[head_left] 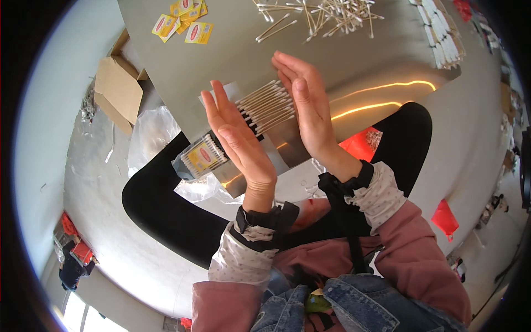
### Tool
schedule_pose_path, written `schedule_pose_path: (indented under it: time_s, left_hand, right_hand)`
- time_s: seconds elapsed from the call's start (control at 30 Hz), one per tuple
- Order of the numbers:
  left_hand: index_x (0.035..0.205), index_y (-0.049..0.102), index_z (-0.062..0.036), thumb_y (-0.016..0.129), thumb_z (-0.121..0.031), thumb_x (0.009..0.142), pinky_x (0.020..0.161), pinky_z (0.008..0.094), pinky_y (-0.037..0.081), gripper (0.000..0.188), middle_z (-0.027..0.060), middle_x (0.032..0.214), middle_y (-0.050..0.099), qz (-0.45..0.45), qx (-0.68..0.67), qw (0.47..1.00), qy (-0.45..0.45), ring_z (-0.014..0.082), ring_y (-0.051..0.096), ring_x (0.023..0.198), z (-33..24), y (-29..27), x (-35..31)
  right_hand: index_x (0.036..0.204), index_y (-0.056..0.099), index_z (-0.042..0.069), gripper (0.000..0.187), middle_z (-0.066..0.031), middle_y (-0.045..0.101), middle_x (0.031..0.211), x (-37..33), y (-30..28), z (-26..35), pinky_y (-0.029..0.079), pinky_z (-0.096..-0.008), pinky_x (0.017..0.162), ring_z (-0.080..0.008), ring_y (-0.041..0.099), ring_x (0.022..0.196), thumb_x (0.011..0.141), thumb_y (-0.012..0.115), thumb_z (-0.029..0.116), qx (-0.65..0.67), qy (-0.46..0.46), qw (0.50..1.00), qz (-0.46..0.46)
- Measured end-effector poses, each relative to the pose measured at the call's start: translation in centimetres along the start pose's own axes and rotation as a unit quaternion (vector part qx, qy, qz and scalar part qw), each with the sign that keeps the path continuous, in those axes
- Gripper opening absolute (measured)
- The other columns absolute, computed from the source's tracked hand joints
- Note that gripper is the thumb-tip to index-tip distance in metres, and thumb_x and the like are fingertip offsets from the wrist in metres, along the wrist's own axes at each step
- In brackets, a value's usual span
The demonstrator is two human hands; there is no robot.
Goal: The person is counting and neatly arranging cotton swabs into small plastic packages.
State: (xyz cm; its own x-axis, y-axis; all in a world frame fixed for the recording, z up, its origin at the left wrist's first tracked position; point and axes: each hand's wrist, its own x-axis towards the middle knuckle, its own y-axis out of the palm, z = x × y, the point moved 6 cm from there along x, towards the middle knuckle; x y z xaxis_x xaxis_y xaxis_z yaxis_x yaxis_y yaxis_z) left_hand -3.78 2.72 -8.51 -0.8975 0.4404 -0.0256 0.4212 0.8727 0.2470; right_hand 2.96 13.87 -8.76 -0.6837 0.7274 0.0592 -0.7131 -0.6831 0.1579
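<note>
A row of cotton swabs (266, 107) lies side by side between my two upright palms, over a dark strip on the metal tabletop. My left hand (235, 133) stands on edge at the swabs' left ends, its fingers stretched out. At their right ends my right hand (307, 108) is held the same way, fingers straight and palm facing inward. Whether the palms press on the tips I cannot tell. Just left of my left hand sits a clear bag of cotton swabs (203, 156) with a yellow card in front.
Loose cotton swabs (337, 19) are heaped at the far side of the table (232, 55). Yellow cards (185, 21) lie at the far left, and stacked white bundles (440, 36) at the far right. An open cardboard box (119, 91) and clear plastic bags (152, 135) are beyond the left edge.
</note>
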Motion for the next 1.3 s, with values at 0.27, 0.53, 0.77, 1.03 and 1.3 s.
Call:
schedule_pose_path:
  time_s: [0.27, 0.53, 0.77, 1.03, 1.3]
  left_hand:
    - [0.161, 0.011, -0.0050, 0.035, -0.062, 0.104, 0.126, 0.0446, 0.004, 0.084, 0.0181, 0.168, 0.016, -0.025, -0.031, 0.999, 0.002, 0.0294, 0.012, 0.156, 0.3, -0.1, 0.4]
    - [0.159, 0.016, 0.0018, 0.040, -0.048, 0.107, 0.124, 0.0484, 0.009, 0.076, 0.0229, 0.166, 0.019, -0.015, 0.079, 0.995, 0.065, 0.0355, 0.016, 0.155, -1.2, -0.4, -0.6]
    - [0.157, 0.022, 0.0063, 0.060, -0.054, 0.095, 0.123, 0.0568, 0.011, 0.095, 0.0244, 0.166, 0.019, 0.214, 0.627, 0.740, 0.119, 0.0410, 0.012, 0.155, -0.2, 2.1, -3.0]
    - [0.154, 0.030, 0.0075, 0.059, -0.068, 0.086, 0.122, 0.0533, 0.020, 0.106, 0.0229, 0.163, 0.027, 0.196, 0.700, 0.670, 0.152, 0.0364, 0.023, 0.153, 1.4, 2.0, -3.0]
    - [0.154, 0.031, 0.0074, 0.061, -0.067, 0.084, 0.122, 0.0530, 0.021, 0.106, 0.0229, 0.163, 0.028, 0.190, 0.689, 0.679, 0.168, 0.0363, 0.023, 0.153, 1.4, 2.1, -3.1]
  right_hand:
    - [0.147, 0.038, -0.004, 0.065, -0.0207, 0.041, 0.153, 0.6, 0.4, -0.7, 0.026, -0.0425, 0.123, -0.0303, 0.038, 0.145, 0.109, 0.033, 0.049, -0.012, 0.004, 0.998, 0.055]
    - [0.144, 0.043, -0.004, 0.057, -0.0190, 0.049, 0.147, 0.6, -2.7, 0.3, 0.034, -0.0386, 0.118, -0.0268, 0.045, 0.140, 0.110, 0.038, 0.041, 0.080, 0.036, 0.995, -0.041]
    - [0.131, 0.054, -0.002, 0.035, -0.0125, 0.061, 0.128, 1.5, -6.2, 2.1, 0.047, -0.0308, 0.100, -0.0183, 0.060, 0.117, 0.100, 0.061, 0.012, -0.012, 0.126, 0.991, -0.032]
    - [0.104, 0.067, 0.003, 0.012, -0.0058, 0.069, 0.102, -0.8, -6.8, 2.8, 0.051, -0.0321, 0.083, -0.0175, 0.063, 0.101, 0.093, 0.063, 0.004, -0.229, 0.108, 0.959, 0.128]
    - [0.088, 0.071, 0.006, 0.007, -0.0061, 0.062, 0.089, -1.4, -5.4, 2.7, 0.048, -0.0383, 0.076, -0.0278, 0.059, 0.089, 0.085, 0.066, 0.003, -0.350, -0.034, 0.919, 0.177]
